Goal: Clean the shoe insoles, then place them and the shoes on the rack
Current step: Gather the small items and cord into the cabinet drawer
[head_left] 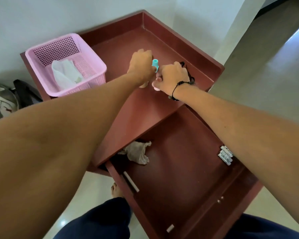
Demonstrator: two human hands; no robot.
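Both hands are closed around a small teal-capped bottle over the red cabinet top, left hand steadying, right hand apparently uncapping, probably cleaner for insoles, none visible; pink basket kept nearby holding cloth.

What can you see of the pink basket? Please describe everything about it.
The basket is pink and looks like plastic, rectangular, with lattice walls and floor and a solid rounded rim. It stands upright on the left end of the dark red cabinet top, near the white wall. Its near corner seems to reach slightly past the top's edge. Inside lies a crumpled white cloth, leaning against the front wall. Neither hand touches it.
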